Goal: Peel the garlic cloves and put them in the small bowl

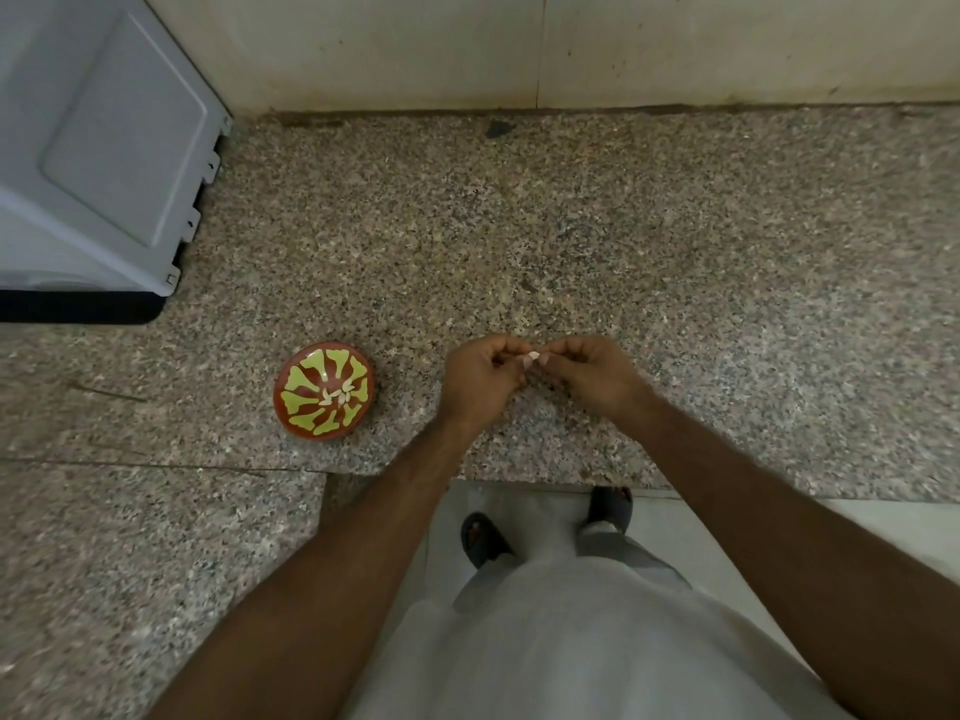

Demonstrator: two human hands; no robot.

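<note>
A speckled granite counter (675,241) fills most of the view, meeting a pale wall (467,44) along its far edge; a seam crosses its left part near the front edge, and a small dark chip (497,128) lies just by the far edge. At the far left corner stands a grey appliance (104,148) on a dark base, tilted in the wide-angle view. Below the front edge the person's light shirt (571,641) and two dark sandals (483,537) show above a pale floor (883,527). Both bare forearms reach up from the bottom of the picture and meet over the counter near its front edge, about midway along it. The left hand (480,384) has its fingers curled, and the right hand (592,371) likewise; their fingertips come together and pinch one small pale garlic clove (531,358) between them — it is held just above the counter, not resting on it. Whether skin still clings to the clove is too small to tell. Left of the hands, apart from them and also near the front edge, sits the bowl (291,407) — red-brown with a yellow-green radial pattern inside. At its bottom lie a few pale cloves (338,396), clustered together and touching one another.
</note>
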